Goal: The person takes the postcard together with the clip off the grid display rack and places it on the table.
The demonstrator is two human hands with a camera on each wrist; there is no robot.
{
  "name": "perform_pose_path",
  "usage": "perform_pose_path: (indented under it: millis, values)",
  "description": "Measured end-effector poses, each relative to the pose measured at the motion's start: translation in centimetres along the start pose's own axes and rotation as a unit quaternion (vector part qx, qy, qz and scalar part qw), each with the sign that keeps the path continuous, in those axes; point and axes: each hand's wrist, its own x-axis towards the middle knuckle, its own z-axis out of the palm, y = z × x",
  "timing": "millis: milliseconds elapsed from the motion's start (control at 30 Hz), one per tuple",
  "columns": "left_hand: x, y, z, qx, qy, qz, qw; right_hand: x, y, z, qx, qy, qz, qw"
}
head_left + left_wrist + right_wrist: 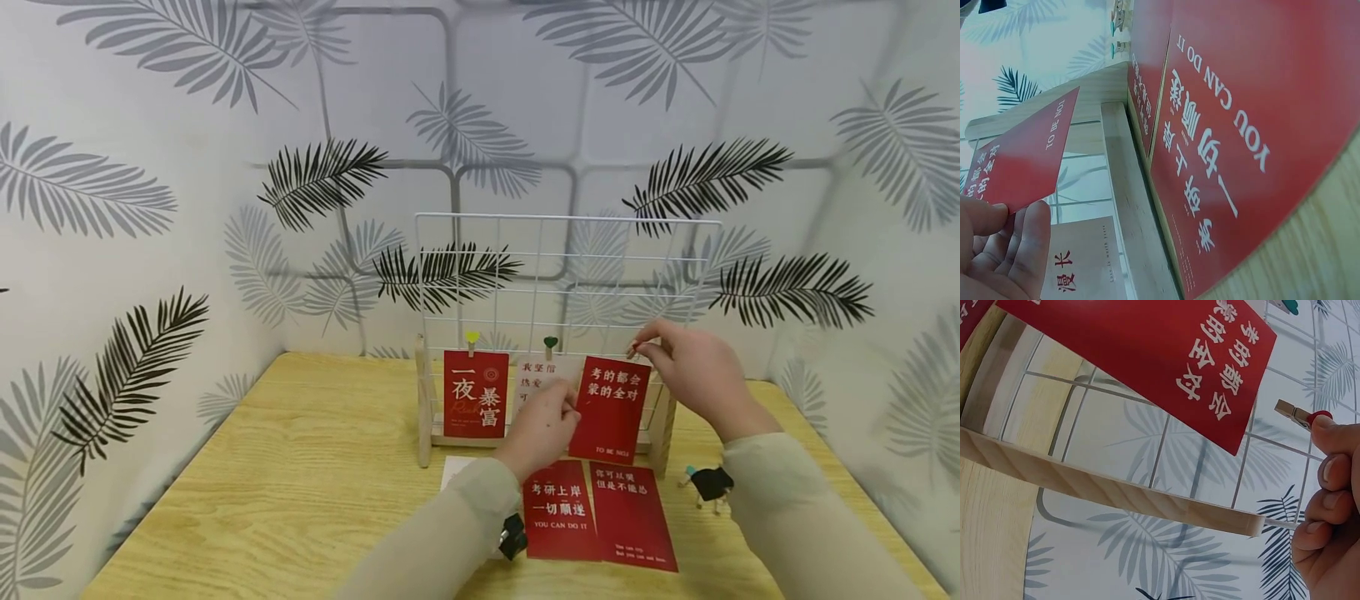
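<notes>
The person holds a red card [611, 408] upright in front of the white wire grid [562, 275], with its long side going up and down. The left hand [542, 429] pinches the card at its left edge, near the middle. The right hand [686, 367] is up beside the top right corner of the card and pinches a small wooden clip [1297, 414] with a red tip between thumb and fingers. The clip is just beside that corner, not yet on it, so the right hand is the nearer one to the top edge. The card hangs a little tilted, above two other red cards [596, 512] lying flat on the bench [300, 500].
</notes>
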Motion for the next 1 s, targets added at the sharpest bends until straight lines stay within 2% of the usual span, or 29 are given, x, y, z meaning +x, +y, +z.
perform_pose_path:
  millis: [167, 467, 667, 833, 1000]
  values:
    - [-0.5, -0.2, -0.6, -0.011, -0.011, -0.007, 0.9999, -0.3, -0.2, -0.3, 0.006, -0.002, 0.003, 1.0]
    - [-1.4, -0.7, -2.0, -0.001, -0.013, -0.019, 0.9997, -0.9, -0.6, -0.5, 0.027, -0.006, 0.01, 1.0]
    - [-2.0, -0.7, -3.1, -0.011, -0.002, -0.026, 0.9996, -0.9, -0.7, -0.3, 0.026, 0.006, -0.007, 1.0]
    - [-2.3, -0.7, -3.4, -0.015, -0.001, -0.018, 0.9997, -1.0, -0.7, 0.0, 0.021, 0.026, -0.038, 0.999]
    - [-2.6, -0.7, -3.7, -0.02, -0.004, -0.018, 0.9996, -1.0, -0.7, 0.2, 0.03, 0.032, -0.048, 0.998]
